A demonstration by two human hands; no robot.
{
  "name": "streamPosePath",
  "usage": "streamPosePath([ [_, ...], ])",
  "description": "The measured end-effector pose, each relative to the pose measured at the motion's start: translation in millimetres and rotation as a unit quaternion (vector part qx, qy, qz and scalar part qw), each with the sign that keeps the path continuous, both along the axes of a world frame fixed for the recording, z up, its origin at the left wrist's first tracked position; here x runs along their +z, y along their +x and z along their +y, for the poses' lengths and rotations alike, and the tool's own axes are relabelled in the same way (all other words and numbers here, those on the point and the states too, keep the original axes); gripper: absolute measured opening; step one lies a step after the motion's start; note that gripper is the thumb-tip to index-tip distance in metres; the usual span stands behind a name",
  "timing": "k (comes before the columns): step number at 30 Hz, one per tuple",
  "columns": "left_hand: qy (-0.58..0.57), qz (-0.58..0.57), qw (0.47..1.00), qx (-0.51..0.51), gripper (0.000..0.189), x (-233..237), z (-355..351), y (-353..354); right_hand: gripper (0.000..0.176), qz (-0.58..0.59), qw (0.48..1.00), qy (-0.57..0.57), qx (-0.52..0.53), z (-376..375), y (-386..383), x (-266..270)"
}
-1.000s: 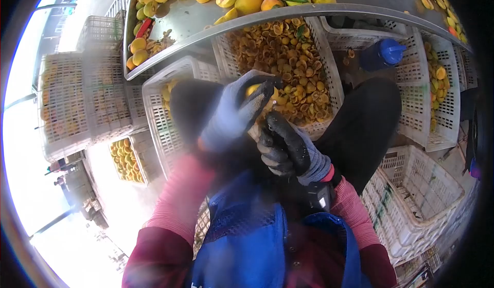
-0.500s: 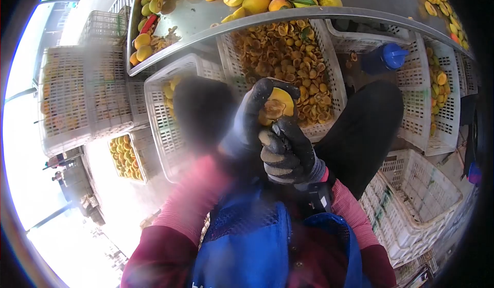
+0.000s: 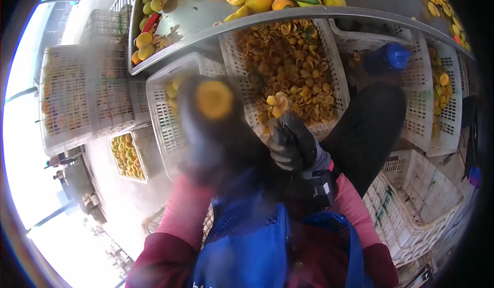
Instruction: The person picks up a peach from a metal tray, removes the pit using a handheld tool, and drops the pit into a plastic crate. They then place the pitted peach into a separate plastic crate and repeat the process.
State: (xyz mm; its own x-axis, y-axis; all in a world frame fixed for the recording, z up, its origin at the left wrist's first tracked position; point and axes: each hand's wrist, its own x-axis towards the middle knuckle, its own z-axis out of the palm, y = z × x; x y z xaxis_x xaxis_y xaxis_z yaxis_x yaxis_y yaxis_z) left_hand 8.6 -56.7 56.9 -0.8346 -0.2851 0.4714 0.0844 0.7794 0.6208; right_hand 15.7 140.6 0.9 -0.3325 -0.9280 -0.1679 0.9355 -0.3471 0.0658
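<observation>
My left hand (image 3: 203, 121), in a dark glove and partly blurred, holds a halved yellow fruit (image 3: 214, 99) with its round cut face up, over the left knee. My right hand (image 3: 293, 143), in a black and grey glove, is closed low over the near edge of the crate of scraps (image 3: 337, 77). At its fingertips is a small pale-orange piece (image 3: 278, 104); whether the fingers grip it, or a tool, is too small to tell. Brown and orange fruit scraps (image 3: 288, 56) fill that crate.
A metal table (image 3: 206, 33) with whole and halved fruit (image 3: 259, 1) runs across the top. White crates stand at the left (image 3: 164, 128) and right (image 3: 442, 133), with a stack (image 3: 411, 211) at lower right. A blue-lidded container (image 3: 395, 56) is beyond the right knee.
My hands have moved apart. The left one went left with the fruit half, while the right one shifted slightly right and down. A small piece now shows by the right fingertips.
</observation>
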Motion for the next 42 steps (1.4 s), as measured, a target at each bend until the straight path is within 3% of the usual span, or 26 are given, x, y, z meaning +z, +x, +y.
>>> streamPosePath([
  [2,0.34,-0.027,0.938,0.054,0.024,19,-34,5,0.043,-0.019,0.999,-0.031,0.014,1,0,-13],
  [4,0.192,-0.147,0.966,0.09,0.025,37,-102,7,0.042,-0.041,0.996,-0.067,0.031,0,2,-15],
  [5,-0.072,-0.213,0.968,0.113,0.025,33,-124,4,0.042,-0.033,0.998,-0.036,0.03,0,1,-13],
  [8,-0.251,-0.221,0.938,0.093,0.025,42,-122,-28,0.042,-0.02,0.997,0.047,0.049,-4,-7,-9],
  [10,0.001,-0.241,0.968,0.063,0.027,43,-96,-71,0.037,-0.04,0.996,0.071,0.024,-9,-6,-19],
  [11,0.017,-0.302,0.952,0.051,0.027,51,-77,-102,0.035,-0.05,0.995,0.084,0.013,-13,-4,-26],
  [12,-0.047,-0.25,0.966,-0.036,0.033,45,-68,-132,0.032,0.172,0.965,0.185,-0.066,-16,-3,-30],
  [13,-0.111,-0.329,0.938,0.007,0.041,51,-48,-167,0.029,0.38,0.872,0.273,-0.143,-19,0,-34],
  [14,-0.177,-0.296,0.938,-0.019,0.046,32,-48,-199,0.026,0.563,0.722,0.344,-0.209,-22,1,-36],
  [16,-0.241,-0.293,0.925,-0.037,0.052,-18,-53,-259,0.018,0.274,0.885,0.36,-0.11,-24,-6,-24],
  [18,-0.196,-0.342,0.918,-0.046,0.053,-32,-47,-278,0.016,0.057,0.94,0.332,-0.051,-22,-14,-20],
  [20,-0.11,-0.377,0.916,-0.08,0.053,-12,-35,-273,0.019,-0.06,0.955,0.286,-0.04,-18,-23,-22],
  [23,0.082,-0.387,0.915,-0.084,0.045,-22,-58,-256,0.026,0.009,0.982,0.187,-0.005,-1,-36,-11],
  [24,0.117,-0.32,0.931,-0.129,0.041,-21,-57,-242,0.028,0.011,0.989,0.147,-0.004,3,-37,-6],
  [25,0.151,-0.252,0.94,-0.173,0.036,-20,-53,-223,0.029,-0.022,0.995,0.096,-0.022,2,-35,-2],
  [26,0.103,-0.286,0.943,-0.133,0.034,12,-28,-199,0.028,-0.114,0.992,0.042,-0.037,3,-39,13],
  [28,0.22,-0.342,0.904,-0.13,0.036,24,-3,-148,0.028,-0.301,0.95,-0.059,-0.057,5,-48,43],
  [29,0.311,-0.328,0.877,-0.164,0.033,29,9,-125,0.027,-0.301,0.948,0.045,-0.09,-1,-56,62],
  [30,0.295,-0.324,0.886,-0.155,0.032,26,14,-109,0.028,-0.003,0.973,0.214,-0.088,-2,-57,47],
  [31,0.277,-0.318,0.895,-0.148,0.031,23,16,-100,0.028,0.161,0.946,0.256,-0.117,-6,-53,29],
  [33,0.333,-0.337,0.875,-0.098,0.03,31,17,-85,0.03,0.452,0.778,0.396,-0.183,-13,-45,-7],
  [34,0.361,-0.348,0.862,-0.074,0.029,33,18,-78,0.029,0.433,0.786,0.391,-0.203,-12,-45,-4],
  [36,0.194,-0.274,0.931,-0.143,0.032,25,21,-62,0.038,0.186,0.901,0.341,-0.192,-8,-34,11],
  [39,-0.05,-0.119,0.971,-0.203,0.039,2,19,-49,0.033,0.441,0.769,0.422,-0.19,-16,-25,9],
  [40,0.107,-0.175,0.966,-0.158,0.04,4,29,-43,0.034,0.434,0.766,0.43,-0.197,-16,-21,18],
  [42,0.374,-0.255,0.888,-0.078,0.041,3,48,-38,0.034,0.671,0.494,0.491,-0.254,-14,-15,-12],
])
